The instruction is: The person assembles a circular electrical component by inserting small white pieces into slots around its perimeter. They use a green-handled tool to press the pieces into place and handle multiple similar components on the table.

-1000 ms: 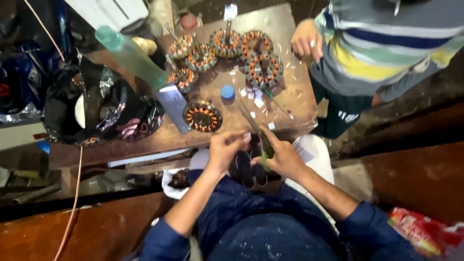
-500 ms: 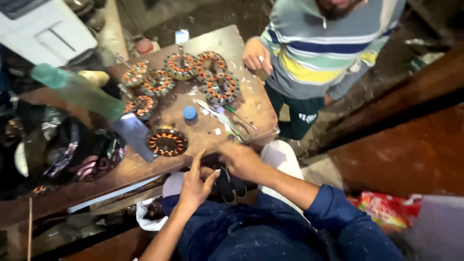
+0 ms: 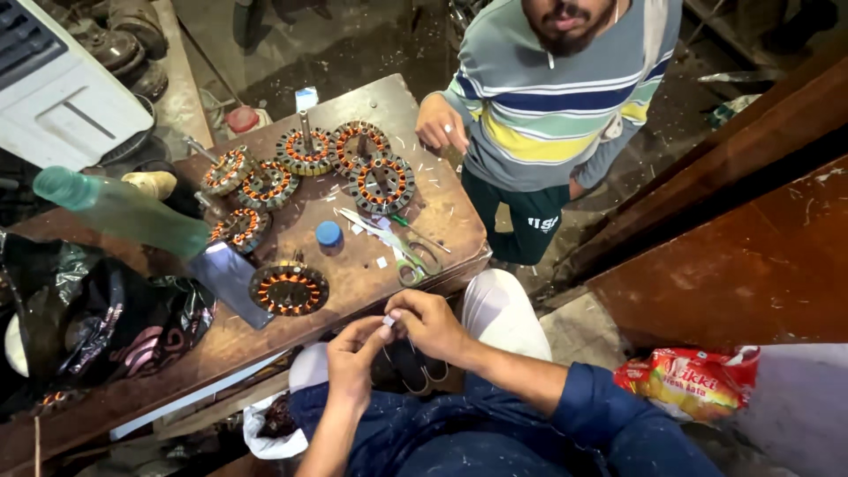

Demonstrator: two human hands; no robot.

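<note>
Head view: a small white slip point(image 3: 389, 321) is pinched between the left hand point(image 3: 353, 358) and right hand point(image 3: 430, 324), held together over the lap near the workbench point(image 3: 389, 106). Trimming seems underway; scissors point(image 3: 402, 256) must be reached beside a wound stator point(image 3: 289, 288).

Bare strip of table point(image 3: 371, 278) ahead of the hands, scissors point(image 3: 402, 252) and blue cap point(image 3: 329, 233) just beyond, wound coils point(image 3: 288, 288) crowding the left and far side, green bottle point(image 3: 124, 212) overhanging left, another person's hand point(image 3: 439, 124) on the far edge
</note>
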